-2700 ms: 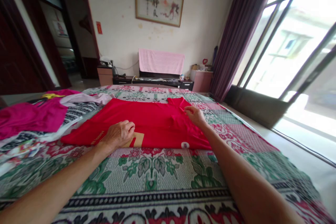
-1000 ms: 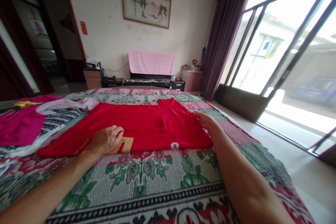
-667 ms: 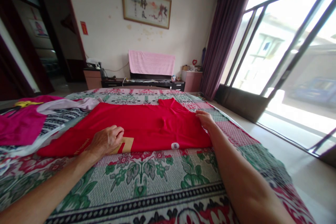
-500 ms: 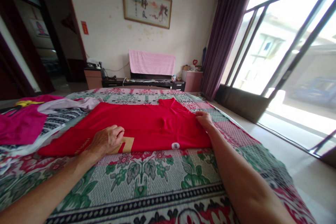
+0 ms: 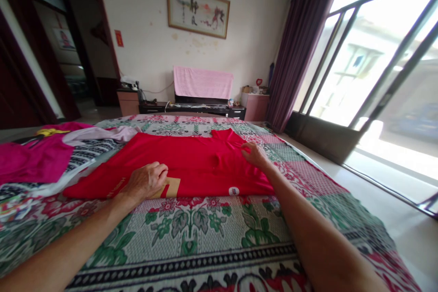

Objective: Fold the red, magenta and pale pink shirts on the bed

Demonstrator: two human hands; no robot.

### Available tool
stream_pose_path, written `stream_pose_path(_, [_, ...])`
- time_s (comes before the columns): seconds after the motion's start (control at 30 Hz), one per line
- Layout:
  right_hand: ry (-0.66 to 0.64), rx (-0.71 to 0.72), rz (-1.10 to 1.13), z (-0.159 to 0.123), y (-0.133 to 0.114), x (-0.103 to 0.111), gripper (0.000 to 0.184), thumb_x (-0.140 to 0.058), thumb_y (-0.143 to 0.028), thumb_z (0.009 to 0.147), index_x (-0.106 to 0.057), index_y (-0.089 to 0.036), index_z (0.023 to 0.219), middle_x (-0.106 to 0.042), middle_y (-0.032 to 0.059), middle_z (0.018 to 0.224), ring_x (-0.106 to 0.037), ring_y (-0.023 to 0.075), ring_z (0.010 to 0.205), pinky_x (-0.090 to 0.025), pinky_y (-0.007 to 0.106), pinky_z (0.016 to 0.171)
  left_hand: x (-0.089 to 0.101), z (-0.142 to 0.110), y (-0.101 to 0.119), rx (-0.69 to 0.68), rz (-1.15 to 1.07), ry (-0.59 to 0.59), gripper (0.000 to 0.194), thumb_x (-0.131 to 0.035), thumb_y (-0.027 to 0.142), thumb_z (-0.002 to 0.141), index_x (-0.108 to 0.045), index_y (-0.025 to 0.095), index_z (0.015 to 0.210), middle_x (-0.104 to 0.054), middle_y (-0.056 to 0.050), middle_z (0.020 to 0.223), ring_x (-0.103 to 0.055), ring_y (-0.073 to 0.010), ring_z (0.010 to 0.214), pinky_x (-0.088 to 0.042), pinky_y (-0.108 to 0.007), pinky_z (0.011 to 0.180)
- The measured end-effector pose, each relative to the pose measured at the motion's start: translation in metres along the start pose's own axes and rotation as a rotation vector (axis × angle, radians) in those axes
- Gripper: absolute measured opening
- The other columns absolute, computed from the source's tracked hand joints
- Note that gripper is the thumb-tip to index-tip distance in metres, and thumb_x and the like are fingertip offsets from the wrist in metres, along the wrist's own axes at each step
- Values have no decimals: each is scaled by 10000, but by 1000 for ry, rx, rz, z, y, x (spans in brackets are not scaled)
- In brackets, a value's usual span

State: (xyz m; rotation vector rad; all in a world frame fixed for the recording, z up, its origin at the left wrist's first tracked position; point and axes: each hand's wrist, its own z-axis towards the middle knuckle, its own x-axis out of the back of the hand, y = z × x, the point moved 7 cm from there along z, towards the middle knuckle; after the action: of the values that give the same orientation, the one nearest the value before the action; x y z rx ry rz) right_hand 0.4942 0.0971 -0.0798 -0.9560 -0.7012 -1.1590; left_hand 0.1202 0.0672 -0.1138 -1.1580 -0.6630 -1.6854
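A red T-shirt [image 5: 195, 155] lies folded lengthwise across the bed cover, with tan print and a small white round badge [image 5: 233, 191] along its near edge. My left hand [image 5: 149, 179] rests on the shirt beside the tan print, its fingers curled and closed on the cloth. At the shirt's right end, near a sleeve, my right hand [image 5: 256, 155] pinches the red fabric between thumb and fingers. The fingertips of the left hand are mostly hidden under the knuckles. A few wrinkles show in the cloth between the hands.
A floral bed cover [image 5: 191, 237] spreads under everything. Piled at the left are a magenta garment [image 5: 37, 159] and black-and-white patterned cloth [image 5: 91, 153]. Beyond stands a low cabinet [image 5: 205, 112] with a pink towel [image 5: 203, 83] above it. Glass doors [image 5: 362, 64] are on the right.
My right hand has moved left and inward over the shirt's right end. The left hand stays at the same spot on the shirt. The whole view has shifted slightly.
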Motion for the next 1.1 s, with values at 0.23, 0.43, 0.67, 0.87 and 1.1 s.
stream_pose_path(0.23, [-173, 201, 46, -15, -47, -34, 408, -511, -463, 894, -598, -207, 1200, -591, 108, 1306, -541, 260, 1194, -416, 415, 1009, 3, 0, 2, 52, -15, -36, 289, -404, 280, 906, -684, 206, 907, -651, -70, 837, -618, -193, 795, -396, -278, 661])
stream_pose_path(0.43, [-272, 177, -29, -18, -43, -49, 540, -429, -533, 902, -531, -204, 1318, -448, 121, 1459, -408, 323, 1323, -347, 527, 1053, 7, 2, -18, 105, -64, -32, 278, -423, 298, 905, -688, 214, 915, -641, -61, 843, -607, -183, 800, -417, -269, 684])
stream_pose_path(0.67, [-256, 184, -16, -17, -40, -51, 567, -424, -552, 894, -530, -196, 1324, -459, 112, 1451, -422, 303, 1316, -343, 486, 1068, 4, -8, -76, 248, 35, 7, 287, -428, 290, 888, -690, 178, 922, -627, -104, 931, -586, -227, 935, -452, -311, 805])
stream_pose_path(0.87, [-289, 159, -24, -18, -42, -48, 576, -411, -555, 895, -516, -199, 1335, -436, 118, 1467, -398, 313, 1334, -340, 518, 1059, -1, -9, -81, 253, 38, -9, 308, -416, 307, 890, -694, 181, 934, -634, -111, 939, -586, -241, 937, -458, -337, 825])
stream_pose_path(1.1, [-250, 174, 20, -16, -39, -51, 548, -457, -531, 877, -546, -190, 1296, -482, 133, 1428, -442, 327, 1301, -360, 522, 1047, -3, -9, -83, 264, 7, 1, 315, -440, 316, 883, -686, 192, 1036, -642, -109, 996, -594, -248, 974, -465, -344, 849])
